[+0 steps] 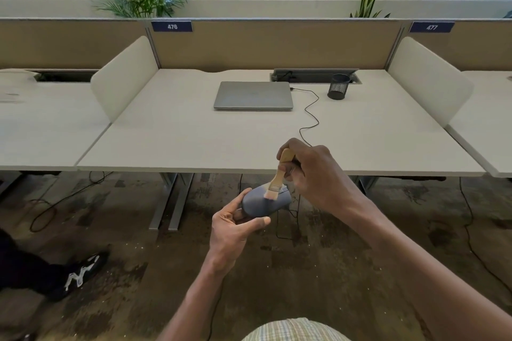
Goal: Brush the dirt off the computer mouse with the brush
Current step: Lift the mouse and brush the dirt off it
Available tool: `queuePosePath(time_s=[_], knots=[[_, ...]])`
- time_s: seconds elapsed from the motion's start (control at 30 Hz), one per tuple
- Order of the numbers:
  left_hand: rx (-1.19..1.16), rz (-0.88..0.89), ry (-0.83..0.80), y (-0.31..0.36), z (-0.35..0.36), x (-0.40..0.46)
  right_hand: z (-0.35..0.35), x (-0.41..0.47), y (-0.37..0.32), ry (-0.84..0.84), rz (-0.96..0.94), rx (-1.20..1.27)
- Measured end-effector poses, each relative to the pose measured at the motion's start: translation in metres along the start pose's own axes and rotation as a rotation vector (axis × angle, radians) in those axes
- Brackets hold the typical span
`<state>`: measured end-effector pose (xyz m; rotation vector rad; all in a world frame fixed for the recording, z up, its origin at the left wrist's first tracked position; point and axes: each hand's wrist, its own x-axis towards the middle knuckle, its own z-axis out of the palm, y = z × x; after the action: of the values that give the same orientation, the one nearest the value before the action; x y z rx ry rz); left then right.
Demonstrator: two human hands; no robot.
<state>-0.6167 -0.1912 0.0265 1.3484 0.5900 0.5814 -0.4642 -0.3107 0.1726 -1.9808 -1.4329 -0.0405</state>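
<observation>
In front of the desk's near edge, above the floor, the left hand [235, 230] holds the computer mouse [264, 202]. Its fingers are curled around the mouse's back end, and the thumb lies along the side nearest the camera. The mouse is gray and is not touching the desk [194, 133].

The right hand [313, 174] is at about 1 o'clock from the mouse. Its fingers are closed on the wooden handle of the brush [278, 174]. The brush points down toward 7 o'clock, and its pale bristles touch the top of the mouse.

A thin black cable [311, 113] wiggles over the desk from behind the right hand to a closed gray laptop [253, 95]. The laptop sits at about 12 o'clock from the mouse, well apart from it. A black mesh cup [338, 86] stands at 3 o'clock from the laptop, near it.

Down at 8 o'clock from the hands, a black shoe [80, 274] with white marks rests on the floor.
</observation>
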Motion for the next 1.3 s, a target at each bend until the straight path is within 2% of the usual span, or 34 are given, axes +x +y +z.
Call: queuePosePath(time_s=[0.27, 0.53, 1.07, 1.23, 1.3], knots=[[-0.003, 0.0, -0.016, 0.003, 0.006, -0.004, 0.0, 0.007, -0.002, 0.046, -0.004, 0.014], [-0.004, 0.006, -0.028, 0.005, 0.01, -0.01, 0.004, 0.013, -0.005, 0.014, -0.035, -0.082], [0.018, 0.01, -0.035, 0.01, 0.011, -0.01, 0.01, 0.04, -0.014, -0.025, -0.037, -0.065], [0.036, 0.007, -0.049, 0.006, 0.009, -0.008, 0.012, 0.052, -0.001, -0.065, 0.02, -0.132], [0.027, 0.006, -0.043, 0.005, 0.007, -0.006, 0.009, 0.051, 0.001, -0.052, 0.041, -0.076]])
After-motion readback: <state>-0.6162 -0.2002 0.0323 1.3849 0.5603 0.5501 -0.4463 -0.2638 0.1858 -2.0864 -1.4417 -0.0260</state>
